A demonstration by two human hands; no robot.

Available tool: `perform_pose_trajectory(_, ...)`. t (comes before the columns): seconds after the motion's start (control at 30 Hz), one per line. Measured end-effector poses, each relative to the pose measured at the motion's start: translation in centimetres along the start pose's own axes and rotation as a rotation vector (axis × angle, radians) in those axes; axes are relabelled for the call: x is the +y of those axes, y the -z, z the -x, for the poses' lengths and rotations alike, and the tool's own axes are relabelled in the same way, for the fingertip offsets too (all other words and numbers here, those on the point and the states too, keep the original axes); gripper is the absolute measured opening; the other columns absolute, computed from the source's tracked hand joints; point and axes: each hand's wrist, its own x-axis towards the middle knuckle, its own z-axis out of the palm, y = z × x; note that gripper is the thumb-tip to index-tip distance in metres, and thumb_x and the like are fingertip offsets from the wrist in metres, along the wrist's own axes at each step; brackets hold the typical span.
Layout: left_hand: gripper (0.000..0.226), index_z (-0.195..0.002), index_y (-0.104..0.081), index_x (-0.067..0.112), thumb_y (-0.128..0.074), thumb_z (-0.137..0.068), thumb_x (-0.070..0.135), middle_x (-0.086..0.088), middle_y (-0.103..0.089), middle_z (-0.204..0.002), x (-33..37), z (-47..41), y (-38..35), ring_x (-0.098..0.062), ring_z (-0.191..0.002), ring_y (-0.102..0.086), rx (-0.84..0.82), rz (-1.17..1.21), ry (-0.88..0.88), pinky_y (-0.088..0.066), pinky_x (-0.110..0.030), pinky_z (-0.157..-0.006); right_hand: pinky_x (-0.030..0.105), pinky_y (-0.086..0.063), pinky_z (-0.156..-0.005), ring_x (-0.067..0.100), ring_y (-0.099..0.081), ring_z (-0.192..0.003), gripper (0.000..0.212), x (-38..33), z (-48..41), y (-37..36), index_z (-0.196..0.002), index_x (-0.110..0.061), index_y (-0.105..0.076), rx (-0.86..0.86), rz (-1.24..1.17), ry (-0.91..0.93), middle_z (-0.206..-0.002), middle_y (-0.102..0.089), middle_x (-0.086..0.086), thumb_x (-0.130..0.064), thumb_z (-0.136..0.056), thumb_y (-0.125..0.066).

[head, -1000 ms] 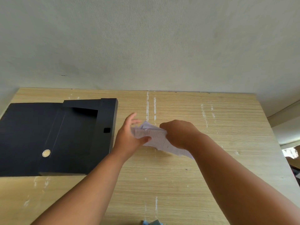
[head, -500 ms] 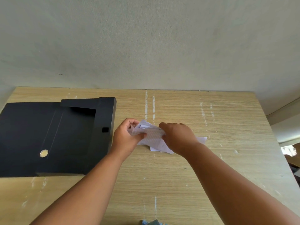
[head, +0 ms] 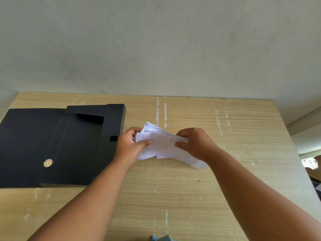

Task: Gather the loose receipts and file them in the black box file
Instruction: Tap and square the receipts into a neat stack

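Observation:
A bundle of white printed receipts (head: 161,145) is lifted a little above the wooden table (head: 191,197), near its middle. My left hand (head: 129,146) grips the bundle's left end, thumb on top. My right hand (head: 194,143) pinches its right end; one longer slip (head: 196,161) trails out below that hand. The black box file (head: 60,145) lies open and flat at the table's left, its raised spine wall (head: 114,129) just left of my left hand. The file's inside looks bare.
A grey wall (head: 156,49) rises directly behind the table's far edge. The table's right edge drops off toward a floor area (head: 309,150). A small blue-grey cloth scrap (head: 162,238) shows at the near edge. A round metal stud (head: 48,162) sits on the file's flap.
My left hand went from open beside the papers to gripping them. Both hands have gathered the receipts into one bundle and raised it off the table.

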Motion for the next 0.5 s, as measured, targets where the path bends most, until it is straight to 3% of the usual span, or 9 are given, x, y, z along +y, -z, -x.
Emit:
perform_pose_trajectory(0.13, 0.030, -0.087, -0.076, 0.029, -0.090, -0.073, 0.008, 0.001, -0.079, -0.091, -0.2, 0.2, 0.2, -0.016, -0.086, -0.078, -0.109, -0.028, -0.014, -0.063, -0.029, -0.068, 0.031, -0.055, -0.071, 0.013, -0.070, -0.082, 0.012, 0.5, 0.2, -0.2, -0.098, -0.023, -0.081, -0.011, -0.060, 0.034, -0.090, -0.076, -0.009, -0.019, -0.088, -0.076)
perform_pose_trajectory(0.37, 0.022, -0.088, -0.082, 0.026, -0.090, -0.075, 0.011, 0.001, -0.082, -0.093, -0.2, -0.4, 0.7, -0.018, -0.089, -0.078, -0.150, -0.045, 0.055, -0.062, -0.049, -0.088, 0.027, -0.057, -0.075, 0.007, -0.069, -0.089, 0.022, -0.4, -0.6, 0.4, -0.109, -0.025, -0.080, -0.143, 0.016, 0.103, -0.098, -0.076, -0.014, -0.019, -0.090, -0.072)
perform_pose_trajectory(0.5, 0.017, -0.087, -0.082, 0.024, -0.088, -0.078, 0.012, 0.001, -0.081, -0.093, -0.3, -0.5, 0.7, -0.019, -0.090, -0.077, -0.138, -0.062, 0.051, -0.061, -0.050, -0.090, 0.022, -0.055, -0.072, 0.002, -0.068, -0.087, 0.024, 0.6, -0.5, 1.2, -0.108, -0.029, -0.079, -0.198, -0.008, 0.069, -0.095, -0.074, -0.017, -0.024, -0.085, -0.078)
